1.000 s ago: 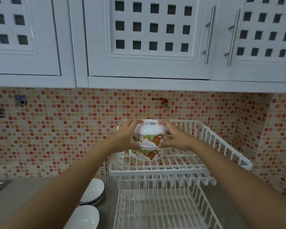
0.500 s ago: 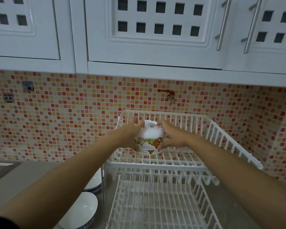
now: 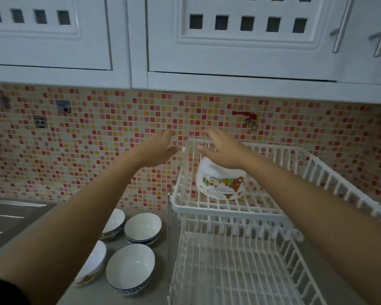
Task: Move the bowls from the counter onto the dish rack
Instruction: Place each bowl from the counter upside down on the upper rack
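Both hands, left [image 3: 161, 150] and right [image 3: 222, 150], spread, empty, above cartoon bowl [image 3: 221, 182] on dish rack [image 3: 317, 172].

No legible text; cartoon-print bowl [image 3: 220, 182] carries small lettering under picture, too blurred to read.

Background stuff only: white cabinets [image 3: 240, 40] with square cutouts are hung along the top, and metal bar handles [image 3: 341, 25] are fitted at the far right. The wall is covered in red, orange and cream mosaic tiles [image 3: 110, 128]. A red tap [image 3: 248, 118] and a socket [image 3: 40, 122] are mounted on it. A steel sink [image 3: 11, 216] is set at left.
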